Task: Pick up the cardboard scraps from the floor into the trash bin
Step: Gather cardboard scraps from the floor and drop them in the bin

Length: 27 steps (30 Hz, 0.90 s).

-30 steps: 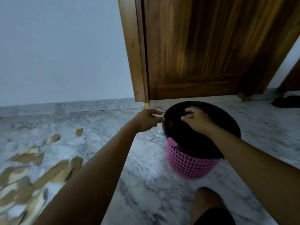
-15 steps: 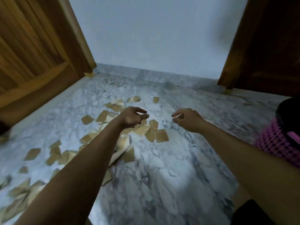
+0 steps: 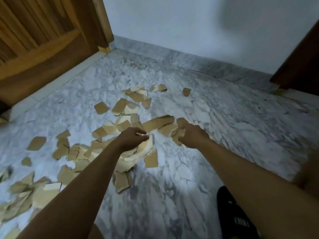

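The right hand (image 3: 191,135) is closed round a few scraps (image 3: 160,124) at the near edge of the pile; several brown pieces are bunched against its fingers, and whether they are already off the floor (image 3: 224,118) I cannot tell. The left hand (image 3: 133,139) hovers just left of it with fingers loosely curled toward the thumb, apparently empty, above a pale curled piece (image 3: 136,156).

To do this step well, I would gather rather than pick singly: sweep the loose pieces toward the right hand with the left, press the two hands together round a stack, and lift with the flat faces squeezed so nothing slides out. Thin card lying flat on smooth stone is hard to get a nail under, so starting with the overlapping or curled ones should be easier.

Most scraps lie left of and beyond the hands, trailing off to the lower left corner; a few strays sit farther out toward the wall (image 3: 189,23). The bin is not in view, so each handful means a turn away.

The floor is grey-white marble, bare to the right of the pile. A wooden door (image 3: 43,40) stands left of the scraps, another dark wood edge (image 3: 302,62) far right, and a black sandal (image 3: 236,216) near the right arm
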Each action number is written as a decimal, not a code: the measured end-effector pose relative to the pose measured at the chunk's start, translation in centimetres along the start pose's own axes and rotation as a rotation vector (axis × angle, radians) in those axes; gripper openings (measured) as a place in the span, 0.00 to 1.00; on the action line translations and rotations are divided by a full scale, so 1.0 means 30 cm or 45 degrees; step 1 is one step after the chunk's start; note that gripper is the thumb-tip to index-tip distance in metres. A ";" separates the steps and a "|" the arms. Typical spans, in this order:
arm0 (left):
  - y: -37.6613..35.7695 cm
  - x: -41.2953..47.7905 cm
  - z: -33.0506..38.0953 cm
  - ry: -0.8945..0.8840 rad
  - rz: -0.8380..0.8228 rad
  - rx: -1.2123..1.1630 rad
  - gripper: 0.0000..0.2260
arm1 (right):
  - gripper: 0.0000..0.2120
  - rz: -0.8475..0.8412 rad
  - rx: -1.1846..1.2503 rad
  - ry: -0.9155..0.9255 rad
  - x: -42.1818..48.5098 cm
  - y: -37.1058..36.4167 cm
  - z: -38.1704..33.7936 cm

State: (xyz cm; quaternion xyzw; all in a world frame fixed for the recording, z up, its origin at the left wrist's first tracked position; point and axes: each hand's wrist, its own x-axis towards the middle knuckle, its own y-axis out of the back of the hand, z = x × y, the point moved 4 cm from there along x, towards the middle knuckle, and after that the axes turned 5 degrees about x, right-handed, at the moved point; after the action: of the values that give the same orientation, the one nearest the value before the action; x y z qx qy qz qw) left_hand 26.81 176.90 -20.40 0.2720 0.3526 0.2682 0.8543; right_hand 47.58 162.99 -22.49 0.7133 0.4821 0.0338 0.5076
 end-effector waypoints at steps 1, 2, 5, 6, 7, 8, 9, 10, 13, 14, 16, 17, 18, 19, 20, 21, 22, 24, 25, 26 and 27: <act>-0.021 0.028 0.005 0.009 -0.010 -0.006 0.18 | 0.33 -0.008 -0.009 -0.029 0.023 0.005 0.027; -0.038 0.056 0.014 0.015 -0.021 -0.005 0.18 | 0.32 -0.018 -0.018 -0.058 0.047 0.014 0.054; -0.081 0.162 0.066 0.033 -0.022 0.024 0.18 | 0.29 -0.053 -0.050 -0.146 0.135 0.055 0.144; -0.089 0.196 0.085 0.030 -0.012 0.027 0.18 | 0.30 -0.070 -0.062 -0.166 0.163 0.068 0.165; -0.099 0.235 0.106 0.027 -0.004 0.025 0.18 | 0.31 -0.086 -0.077 -0.176 0.199 0.083 0.185; -0.110 0.274 0.125 0.028 0.001 0.025 0.18 | 0.31 -0.101 -0.089 -0.173 0.236 0.098 0.199; -0.120 0.311 0.144 0.034 0.007 0.025 0.18 | 0.31 -0.116 -0.096 -0.164 0.275 0.111 0.209; -0.134 0.349 0.162 0.046 0.014 0.021 0.19 | 0.31 -0.132 -0.105 -0.149 0.315 0.121 0.219; -0.170 0.431 0.206 0.076 0.043 0.031 0.20 | 0.27 -0.179 -0.114 -0.106 0.397 0.136 0.237; -0.181 0.446 0.214 0.091 0.038 0.053 0.20 | 0.26 -0.199 -0.100 -0.101 0.410 0.135 0.240; -0.205 0.476 0.224 0.122 -0.013 0.126 0.21 | 0.28 -0.241 -0.046 -0.111 0.431 0.124 0.255; -0.214 0.494 0.223 0.131 -0.037 0.169 0.21 | 0.29 -0.255 -0.031 -0.130 0.439 0.115 0.261; -0.220 0.513 0.219 0.139 -0.056 0.205 0.21 | 0.31 -0.268 -0.024 -0.157 0.447 0.105 0.269; -0.226 0.536 0.213 0.155 -0.070 0.238 0.22 | 0.32 -0.282 -0.025 -0.185 0.459 0.089 0.277; -0.235 0.574 0.203 0.174 -0.077 0.282 0.22 | 0.35 -0.300 -0.019 -0.214 0.483 0.066 0.292; -0.246 0.615 0.189 0.182 -0.069 0.336 0.22 | 0.38 -0.315 -0.009 -0.245 0.507 0.031 0.313; -0.255 0.656 0.174 0.181 -0.042 0.387 0.23 | 0.40 -0.323 -0.001 -0.277 0.526 -0.006 0.333; -0.273 0.741 0.138 0.172 0.048 0.440 0.25 | 0.39 -0.273 -0.025 -0.311 0.551 -0.081 0.365; -0.283 0.782 0.117 0.171 0.091 0.464 0.27 | 0.36 -0.199 -0.047 -0.300 0.555 -0.114 0.380; -0.295 0.819 0.096 0.174 0.113 0.504 0.31 | 0.33 -0.112 -0.056 -0.274 0.559 -0.146 0.394; -0.307 0.846 0.074 0.189 0.107 0.563 0.35 | 0.32 -0.038 -0.027 -0.250 0.556 -0.168 0.405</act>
State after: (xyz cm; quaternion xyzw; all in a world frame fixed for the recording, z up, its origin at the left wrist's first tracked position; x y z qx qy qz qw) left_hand 46.32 186.25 -36.68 0.4465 0.4528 0.2392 0.7337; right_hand 59.71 166.73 -39.55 0.7005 0.4401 -0.0385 0.5605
